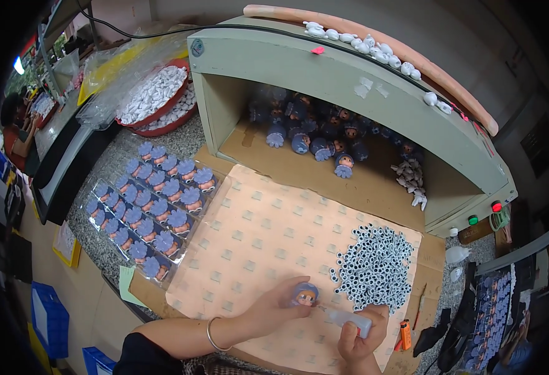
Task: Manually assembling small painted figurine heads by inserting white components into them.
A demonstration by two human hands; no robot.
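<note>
My left hand (273, 309) holds a small doll head with blue hair (304, 294) over a pale pink mat (256, 244). My right hand (361, 337) grips a translucent white squeeze bottle (349, 319), its tip pointing left toward the doll head. A pile of small round googly eyes (374, 265) lies on the mat just above and to the right of my right hand.
Clear trays of blue-haired doll heads (153, 209) lie at left. More doll heads (315, 134) crowd under a green hooded box (349, 81), with tiny white hands (412, 178) beside them. Red bowls of white parts (156, 94) stand at the back left. An orange lighter (405, 334) lies at right.
</note>
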